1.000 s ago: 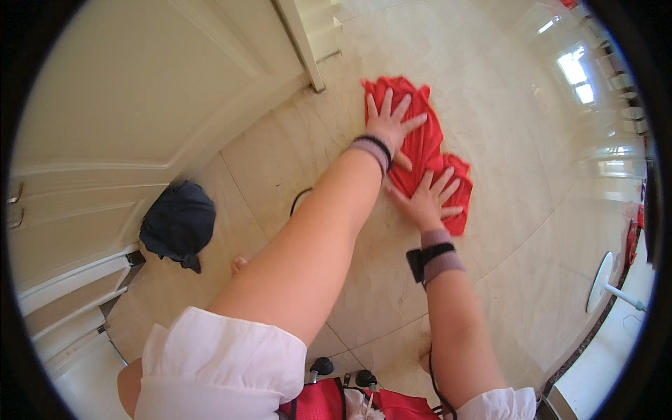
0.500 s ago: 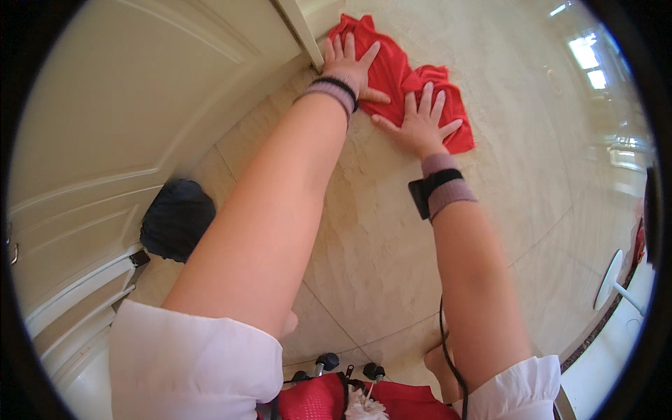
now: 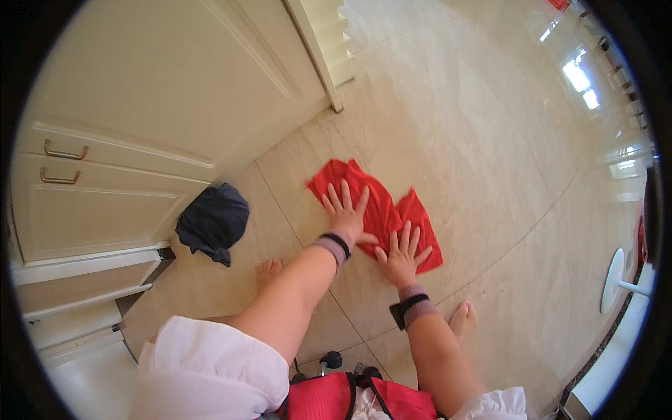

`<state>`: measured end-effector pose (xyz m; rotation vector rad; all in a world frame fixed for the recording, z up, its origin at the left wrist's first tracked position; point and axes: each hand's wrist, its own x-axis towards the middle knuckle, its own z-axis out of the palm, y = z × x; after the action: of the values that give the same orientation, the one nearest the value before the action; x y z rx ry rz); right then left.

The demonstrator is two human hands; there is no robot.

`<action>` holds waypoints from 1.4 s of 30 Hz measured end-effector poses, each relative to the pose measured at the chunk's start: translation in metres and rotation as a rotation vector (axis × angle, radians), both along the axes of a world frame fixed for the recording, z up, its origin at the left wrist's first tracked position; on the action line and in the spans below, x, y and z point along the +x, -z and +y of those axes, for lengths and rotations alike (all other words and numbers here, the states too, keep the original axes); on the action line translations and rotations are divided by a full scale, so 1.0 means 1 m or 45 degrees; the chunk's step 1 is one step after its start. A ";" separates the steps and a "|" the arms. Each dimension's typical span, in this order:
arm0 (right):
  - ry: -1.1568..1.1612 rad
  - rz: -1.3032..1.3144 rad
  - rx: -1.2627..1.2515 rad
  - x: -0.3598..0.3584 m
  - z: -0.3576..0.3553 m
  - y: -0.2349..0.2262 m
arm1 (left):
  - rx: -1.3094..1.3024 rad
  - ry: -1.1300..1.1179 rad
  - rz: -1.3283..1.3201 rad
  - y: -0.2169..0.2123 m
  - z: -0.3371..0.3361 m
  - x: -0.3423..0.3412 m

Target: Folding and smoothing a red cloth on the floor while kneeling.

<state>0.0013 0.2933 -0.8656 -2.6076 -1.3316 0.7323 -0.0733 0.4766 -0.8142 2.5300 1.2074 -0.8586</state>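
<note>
Spread on the glossy tiled floor (image 3: 490,231) is a crumpled red cloth (image 3: 381,217). My left hand (image 3: 344,218) presses flat on its left half, fingers fanned out. On the cloth's lower right part lies my right hand (image 3: 401,264), palm down with spread fingers. Neither hand grips the fabric; both rest on top of it. Each wrist wears a pinkish knit band with a black strap, and a small dark block sits on the right one.
Cream cabinets (image 3: 154,119) with metal handles line the left side. A dark bundled cloth (image 3: 213,220) lies beside their base. My bare feet (image 3: 462,320) are on the tiles. At right stands a white round-based stand (image 3: 613,281). A wheeled seat's casters (image 3: 332,360) show below.
Both hands have drawn the red cloth toward me, away from the cabinet's far corner. More of the floor beyond it is visible.
</note>
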 end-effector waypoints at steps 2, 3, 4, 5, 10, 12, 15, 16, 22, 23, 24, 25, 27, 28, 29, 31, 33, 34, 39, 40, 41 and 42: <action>0.045 0.021 0.051 -0.007 -0.010 -0.006 | -0.075 0.069 0.051 -0.003 -0.024 -0.005; 0.040 0.023 0.061 -0.004 -0.001 -0.008 | -0.084 0.053 0.007 -0.002 -0.021 -0.008; 0.151 0.066 0.000 0.002 0.011 -0.007 | -0.041 0.170 -0.085 0.002 -0.010 -0.005; 0.260 0.120 -0.074 -0.001 0.020 -0.010 | -0.010 0.284 -0.167 0.009 0.002 -0.007; 0.309 -0.040 0.012 0.017 0.086 -0.001 | 0.132 0.357 -0.253 0.013 0.093 0.030; 0.251 -0.080 0.065 0.031 0.140 -0.008 | 0.228 0.291 -0.269 0.004 0.153 0.048; 0.246 -0.046 0.032 0.022 0.179 -0.007 | 0.189 0.198 -0.264 0.017 0.183 0.038; 0.200 -0.080 0.016 0.024 0.194 -0.009 | 0.188 0.247 -0.264 0.014 0.200 0.036; 0.076 -0.116 0.076 -0.001 0.217 -0.006 | 0.210 -0.022 -0.174 0.027 0.198 -0.028; 0.017 -0.111 0.088 -0.002 0.212 -0.005 | 0.204 -0.131 -0.170 0.025 0.190 -0.038; -0.039 -0.107 0.101 -0.003 0.209 -0.006 | 0.229 -0.113 -0.209 0.021 0.188 -0.043; -0.036 -0.111 0.110 -0.013 0.196 -0.001 | 0.217 -0.271 -0.153 0.021 0.168 -0.064; -0.194 -0.126 0.185 -0.041 0.146 0.018 | 0.073 -0.481 -0.055 0.018 0.113 -0.086; -0.199 -0.176 0.259 -0.048 0.152 0.003 | 0.122 -0.502 -0.054 0.011 0.109 -0.097; -0.236 -0.179 0.271 -0.060 0.136 0.003 | 0.156 -0.515 -0.061 0.004 0.101 -0.103; -0.261 -0.149 0.301 -0.073 0.090 0.014 | 0.048 -0.545 0.013 -0.003 0.055 -0.111; -0.192 -0.002 0.132 -0.078 0.024 0.009 | -0.153 -0.523 0.117 -0.014 -0.016 -0.114; -0.173 0.014 0.145 -0.080 0.018 0.001 | -0.042 -0.518 0.043 -0.013 -0.016 -0.121; 0.093 0.112 -0.049 -0.076 -0.047 -0.002 | -0.257 -0.272 0.149 -0.018 -0.087 -0.112; 0.108 0.112 -0.068 -0.073 -0.044 0.000 | -0.252 -0.269 0.139 -0.012 -0.079 -0.107; 0.121 0.118 -0.092 -0.070 -0.039 -0.004 | -0.176 -0.111 0.005 -0.009 -0.065 -0.101; 0.122 0.114 -0.093 -0.069 -0.033 -0.006 | -0.103 0.047 -0.126 -0.005 -0.054 -0.096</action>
<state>-0.0676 0.2601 -0.8597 -2.6383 -1.1686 0.8872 -0.1691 0.4222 -0.8090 2.5054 1.0779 -0.7640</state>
